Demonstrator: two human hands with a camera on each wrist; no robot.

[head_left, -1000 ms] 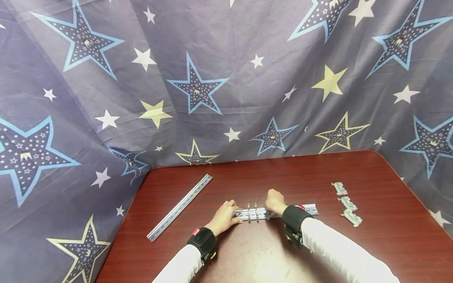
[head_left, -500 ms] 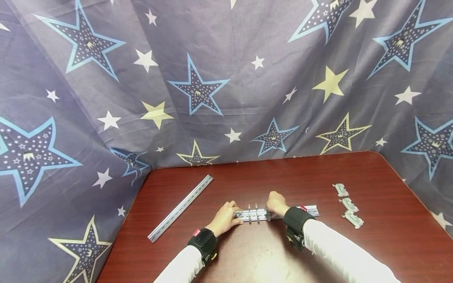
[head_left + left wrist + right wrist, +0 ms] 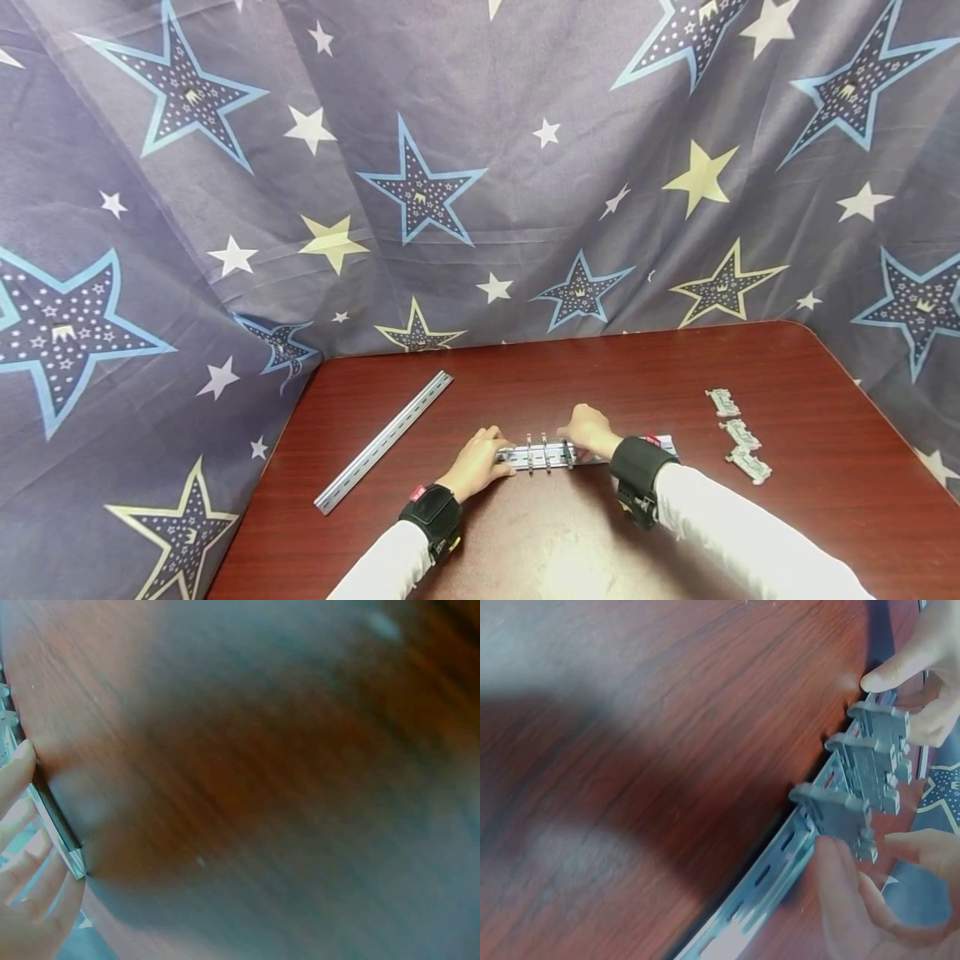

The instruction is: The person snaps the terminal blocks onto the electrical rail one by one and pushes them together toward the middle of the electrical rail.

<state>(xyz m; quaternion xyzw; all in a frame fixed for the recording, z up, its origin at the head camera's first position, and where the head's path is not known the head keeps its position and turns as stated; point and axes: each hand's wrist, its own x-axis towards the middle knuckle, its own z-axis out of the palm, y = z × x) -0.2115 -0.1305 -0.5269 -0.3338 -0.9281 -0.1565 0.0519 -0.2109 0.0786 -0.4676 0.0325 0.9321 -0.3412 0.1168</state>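
A slotted metal DIN rail lies crosswise on the table. Three grey terminal blocks stand upright across it; in the right wrist view the closest block is set apart from the middle block and the far block. My left hand grips the rail's left end, thumb on the near edge and fingers over the far edge. Beside the closest block is my right hand, fingers spread; one fingertip is at the block's face, another finger stands off its end. Whether that fingertip touches I cannot tell.
A second DIN rail lies slanted on the table's left. Three loose terminal blocks rest at the right: a back one, a middle one and a front one. A star-patterned cloth hangs behind the table.
My right hand has loosened from the third terminal block and shifted slightly right, leaving more of the block visible. My left hand keeps its hold on the rail.
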